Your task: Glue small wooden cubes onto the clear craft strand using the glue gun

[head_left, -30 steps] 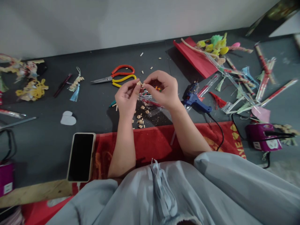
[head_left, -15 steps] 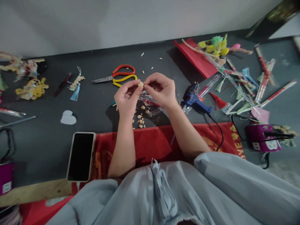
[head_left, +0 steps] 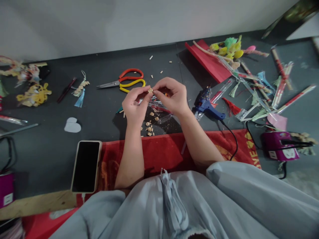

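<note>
The person's left hand (head_left: 134, 103) pinches a small pale cluster (head_left: 150, 90) between thumb and fingers, holding it above the middle of the worktop (head_left: 99, 113). The right hand (head_left: 173, 94) meets it from the other side, thumb and forefinger drawn together at the cluster's edge; whether they grip it or a smaller bit is too fine to tell. Below the hands, more pale pieces (head_left: 149, 128) lie scattered near the edge of a red towel (head_left: 164, 152), with clear plastic wrapping (head_left: 165, 118) just beside them. Scissors (head_left: 124, 79) with one red and one yellow handle lie open beyond the left hand, and a few loose pale bits (head_left: 152, 76) are strewn near them. A blue glue gun (head_left: 205, 104) lies to the right of the right hand, its black cord (head_left: 235, 141) running over the towel. To the left are a white paper cutout (head_left: 72, 125), a phone (head_left: 86, 166) and a blue-tasselled ornament (head_left: 81, 89).
</note>
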`<move>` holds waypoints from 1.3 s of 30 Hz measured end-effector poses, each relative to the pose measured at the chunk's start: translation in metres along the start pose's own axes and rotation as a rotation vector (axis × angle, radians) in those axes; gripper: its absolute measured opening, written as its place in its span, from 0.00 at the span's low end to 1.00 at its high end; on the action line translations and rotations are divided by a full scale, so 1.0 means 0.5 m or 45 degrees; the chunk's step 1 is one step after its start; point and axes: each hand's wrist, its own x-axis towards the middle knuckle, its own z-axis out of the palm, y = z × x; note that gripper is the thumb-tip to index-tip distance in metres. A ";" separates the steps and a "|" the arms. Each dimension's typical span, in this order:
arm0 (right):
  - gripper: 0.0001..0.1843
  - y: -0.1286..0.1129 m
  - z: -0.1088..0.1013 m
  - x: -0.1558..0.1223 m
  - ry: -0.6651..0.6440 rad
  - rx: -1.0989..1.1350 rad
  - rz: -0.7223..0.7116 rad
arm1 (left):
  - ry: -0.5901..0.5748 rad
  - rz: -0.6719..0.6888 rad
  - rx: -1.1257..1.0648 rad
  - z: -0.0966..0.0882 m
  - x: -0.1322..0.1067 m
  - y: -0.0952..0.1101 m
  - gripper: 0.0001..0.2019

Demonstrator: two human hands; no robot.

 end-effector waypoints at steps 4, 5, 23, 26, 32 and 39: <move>0.04 0.003 0.001 -0.001 -0.004 -0.036 0.040 | -0.054 -0.023 0.066 -0.001 -0.004 -0.011 0.14; 0.04 0.003 0.001 -0.001 -0.004 -0.046 0.046 | -0.063 -0.030 0.073 -0.001 -0.005 -0.012 0.14; 0.04 0.019 -0.004 0.001 -0.060 0.030 0.181 | -0.142 0.040 0.153 -0.011 0.004 0.008 0.09; 0.05 0.023 -0.006 0.001 -0.076 0.030 0.213 | -0.169 0.053 0.174 -0.012 0.005 0.011 0.08; 0.07 0.021 -0.008 0.001 -0.072 0.025 0.186 | -0.175 0.055 0.213 -0.011 0.005 0.010 0.09; 0.09 0.024 -0.008 -0.002 -0.068 0.030 0.141 | -0.163 0.049 0.176 -0.005 0.002 0.005 0.09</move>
